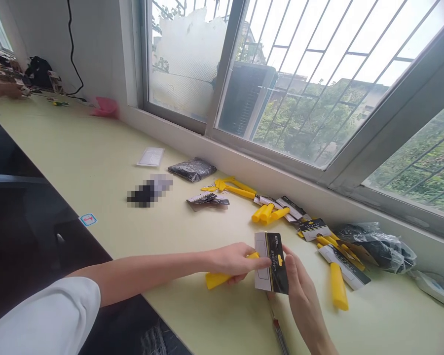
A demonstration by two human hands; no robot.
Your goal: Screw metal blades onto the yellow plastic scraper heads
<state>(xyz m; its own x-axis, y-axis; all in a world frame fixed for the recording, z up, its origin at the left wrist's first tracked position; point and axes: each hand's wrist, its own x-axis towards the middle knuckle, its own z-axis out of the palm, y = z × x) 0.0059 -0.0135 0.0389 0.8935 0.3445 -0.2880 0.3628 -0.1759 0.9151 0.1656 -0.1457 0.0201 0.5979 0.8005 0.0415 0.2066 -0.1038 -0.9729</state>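
Over the near part of the table, my left hand (233, 261) is closed around a yellow plastic handle (216, 280), whose end sticks out below the palm. Its thumb presses on the face of a black-and-white printed card (263, 264), which stands tilted between both hands. Yellow shows through the card's hanger hole. My right hand (304, 286) grips the card's right edge, thumb in front and fingers behind it. Whatever part of the yellow tool lies behind the card is hidden. Just under the card lies a thin screwdriver (279, 335) with a red and dark handle.
Several yellow handles with cards (270, 212) lie along the window side, and another carded yellow handle (338, 286) is at right. Loose cards (207, 198), a black plastic-wrapped packet (192, 169) and a clear bag of dark items (379, 246) lie around. Another person's hand (9, 89) is far left.
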